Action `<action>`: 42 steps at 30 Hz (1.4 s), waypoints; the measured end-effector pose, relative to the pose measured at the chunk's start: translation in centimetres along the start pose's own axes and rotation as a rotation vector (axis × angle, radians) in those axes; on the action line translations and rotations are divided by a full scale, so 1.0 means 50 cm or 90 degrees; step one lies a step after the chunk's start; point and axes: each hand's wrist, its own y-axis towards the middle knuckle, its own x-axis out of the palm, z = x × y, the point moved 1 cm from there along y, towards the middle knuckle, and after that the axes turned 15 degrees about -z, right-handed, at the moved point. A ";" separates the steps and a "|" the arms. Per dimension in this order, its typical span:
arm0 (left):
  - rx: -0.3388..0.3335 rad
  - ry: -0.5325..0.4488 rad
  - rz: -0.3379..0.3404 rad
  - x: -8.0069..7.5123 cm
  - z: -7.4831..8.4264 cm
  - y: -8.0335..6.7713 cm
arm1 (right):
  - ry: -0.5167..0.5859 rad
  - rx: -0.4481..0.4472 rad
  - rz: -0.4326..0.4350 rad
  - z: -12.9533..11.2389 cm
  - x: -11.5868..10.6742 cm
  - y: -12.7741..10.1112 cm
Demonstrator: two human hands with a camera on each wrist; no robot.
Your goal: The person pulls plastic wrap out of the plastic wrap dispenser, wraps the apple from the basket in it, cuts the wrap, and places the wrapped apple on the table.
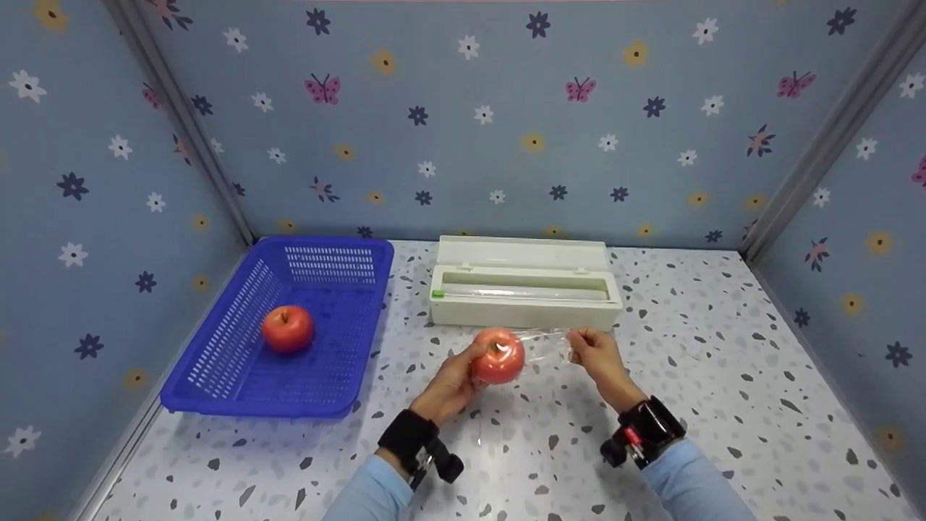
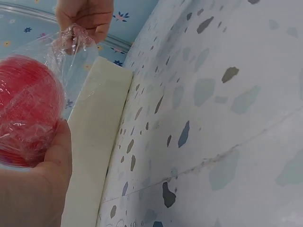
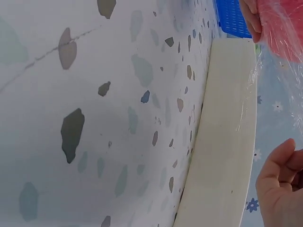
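Two hands: left hand [image 1: 450, 382] grasps the wrapped apple [image 1: 498, 356] at 6 o'clock of the dispenser [image 1: 524, 293]; right hand [image 1: 597, 352] pinches the film tail [image 1: 546, 346].
Risk: overpulling may tear the film or tug the apple loose.

Bright, even light (wrist views distorted).
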 end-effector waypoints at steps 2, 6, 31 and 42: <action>0.004 0.000 0.000 0.003 -0.001 0.002 | 0.017 0.000 -0.008 0.003 -0.005 -0.002; 0.006 0.008 0.015 0.003 0.002 0.004 | -0.008 0.013 -0.042 0.002 -0.013 -0.011; 0.000 -0.016 0.037 -0.007 -0.001 0.019 | -0.061 -0.036 -0.040 0.018 -0.009 -0.043; -0.001 0.018 -0.003 -0.002 -0.012 0.012 | -0.309 -0.162 0.022 -0.003 -0.007 -0.034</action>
